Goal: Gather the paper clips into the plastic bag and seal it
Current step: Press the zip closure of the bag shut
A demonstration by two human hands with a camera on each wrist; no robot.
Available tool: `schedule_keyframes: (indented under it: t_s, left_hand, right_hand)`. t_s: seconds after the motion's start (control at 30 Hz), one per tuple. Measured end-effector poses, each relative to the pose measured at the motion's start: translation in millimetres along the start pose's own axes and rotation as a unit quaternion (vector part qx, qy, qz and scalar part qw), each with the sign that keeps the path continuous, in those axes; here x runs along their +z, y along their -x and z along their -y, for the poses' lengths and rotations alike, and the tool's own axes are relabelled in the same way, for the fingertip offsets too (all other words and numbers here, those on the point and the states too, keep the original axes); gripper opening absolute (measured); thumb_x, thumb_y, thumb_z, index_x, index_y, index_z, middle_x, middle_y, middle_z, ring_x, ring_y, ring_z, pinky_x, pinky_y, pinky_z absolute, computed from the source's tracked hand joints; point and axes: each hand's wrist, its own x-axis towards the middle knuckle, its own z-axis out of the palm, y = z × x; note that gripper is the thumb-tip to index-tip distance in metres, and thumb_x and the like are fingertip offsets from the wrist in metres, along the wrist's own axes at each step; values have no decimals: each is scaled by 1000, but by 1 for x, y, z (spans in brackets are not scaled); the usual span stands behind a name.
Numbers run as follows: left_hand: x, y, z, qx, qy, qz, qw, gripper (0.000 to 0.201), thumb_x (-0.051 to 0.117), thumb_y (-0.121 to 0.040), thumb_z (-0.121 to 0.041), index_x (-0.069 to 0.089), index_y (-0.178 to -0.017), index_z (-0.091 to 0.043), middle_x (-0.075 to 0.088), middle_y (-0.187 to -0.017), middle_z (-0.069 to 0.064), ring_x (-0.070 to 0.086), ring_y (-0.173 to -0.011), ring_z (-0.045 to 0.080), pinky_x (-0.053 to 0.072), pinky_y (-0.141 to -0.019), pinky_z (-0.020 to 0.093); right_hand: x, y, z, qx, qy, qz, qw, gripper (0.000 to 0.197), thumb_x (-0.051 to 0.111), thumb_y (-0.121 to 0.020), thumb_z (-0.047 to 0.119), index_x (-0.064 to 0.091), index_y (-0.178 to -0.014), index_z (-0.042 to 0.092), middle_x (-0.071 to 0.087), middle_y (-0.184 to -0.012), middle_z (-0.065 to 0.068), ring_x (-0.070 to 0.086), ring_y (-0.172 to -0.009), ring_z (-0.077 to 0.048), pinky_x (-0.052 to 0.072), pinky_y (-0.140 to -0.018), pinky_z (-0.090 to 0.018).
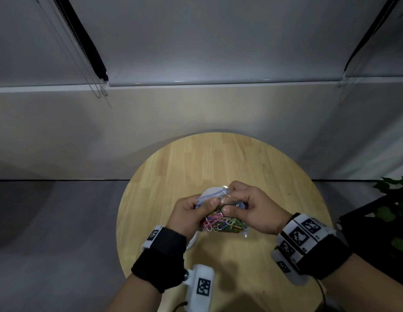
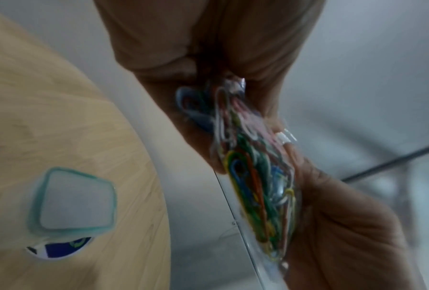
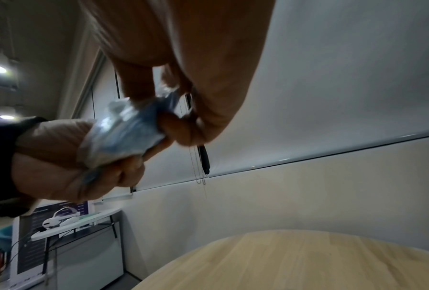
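Plastic bag [image 1: 220,218] of paper clips [image 1: 218,222] between hands, left hand [image 1: 191,216], right hand [image 1: 252,208] pinching top.

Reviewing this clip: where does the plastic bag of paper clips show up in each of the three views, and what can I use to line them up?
Head: plastic bag low centre, held between left hand and right hand.
Left wrist: right of centre, edge-on, paper clips showing through.
Right wrist: left of centre, only its bluish crumpled top; clips hidden.
Shared landmark: the round wooden table.
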Motion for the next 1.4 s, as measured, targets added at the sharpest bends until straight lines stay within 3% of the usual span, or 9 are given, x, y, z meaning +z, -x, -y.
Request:
schedule_keyframes:
  t_s: [0.1, 0.2, 0.33, 0.5, 0.67, 0.97, 1.2, 1.3, 1.4]
  left_hand:
    - [3, -1, -4, 8, 15, -30, 999, 18, 53, -87, -1, 62, -97, 12, 69, -57, 5, 63, -49, 11, 46, -45, 16]
    - [3, -2, -5, 11, 21, -39, 999, 17, 53, -88, 1, 62, -97, 12, 69, -56, 4, 62, -46, 10, 44, -41, 14]
    - [5, -1, -6, 20, 20, -61, 998, 18, 57, -85, 0, 64, -96, 12, 70, -74, 18, 66, -65, 24, 55, -54, 27]
    - [6, 0, -10, -3, -12, -23, 1000, 13, 58, -83, 7, 63, -93, 14, 67, -56, 8, 61, -46, 13, 46, -43, 16]
    - [8, -3, -16, -11, -65, -1, 998, 12, 63, -78, 9, 67, -89, 10, 67, -56, 4, 63, -48, 11, 45, -43, 16]
    - [10, -8, -7, -14, -158, -10, 987, 21, 76, -71, -11, 68, -78, 7, 64, -70, 19, 58, -62, 21, 45, -55, 24]
    - [7, -8, -4, -8, -229, 17, 973, 7, 69, -79, -1, 68, -72, -4, 65, -62, 9, 58, -56, 15, 46, -52, 21]
    - [9, -8, -1, -6, -257, 25, 966, 19, 68, -79, -2, 65, -65, -15, 62, -54, -2, 56, -51, 10, 44, -50, 19]
    - [9, -6, 4, -3, -277, 34, 960, 16, 71, -78, -8, 65, -66, -16, 64, -60, 4, 58, -58, 17, 46, -56, 26]
  right_hand:
    - [3, 1, 1, -33, -102, -140, 984, 23, 75, -70, -5, 75, -87, 10, 61, -88, -21, 61, -77, -24, 52, -76, -43]
    - [1, 2, 0, -11, -156, -170, 973, 26, 73, -71, -6, 75, -88, 14, 64, -89, -27, 63, -72, -31, 52, -71, -54]
    - [-2, 2, -7, 52, -141, -156, 976, 11, 71, -78, 2, 69, -88, 6, 65, -74, -15, 59, -65, -27, 49, -64, -43]
    - [-1, 1, -9, 65, -91, -156, 981, 10, 66, -81, -2, 63, -71, -3, 65, -65, -9, 60, -59, -10, 50, -57, -22]
    - [4, 0, -12, 70, -10, -155, 985, 19, 66, -81, 4, 64, -66, 15, 67, -70, -15, 60, -65, -18, 53, -66, -42]
    - [11, 7, -15, 58, 143, -174, 973, 14, 60, -83, 8, 58, -70, 13, 59, -62, -2, 55, -61, -20, 47, -59, -38]
    - [9, 12, -16, 91, 88, -114, 985, 9, 68, -81, 16, 66, -73, 16, 59, -58, 10, 50, -51, 2, 42, -57, -20]
    - [11, 14, -15, 101, 94, -99, 985, 10, 68, -80, 13, 65, -71, 10, 57, -58, 8, 48, -52, 0, 42, -56, -22]
    - [14, 17, -13, 100, 122, -98, 983, 10, 64, -80, 10, 63, -71, 11, 60, -64, 2, 54, -60, -12, 48, -62, -34]
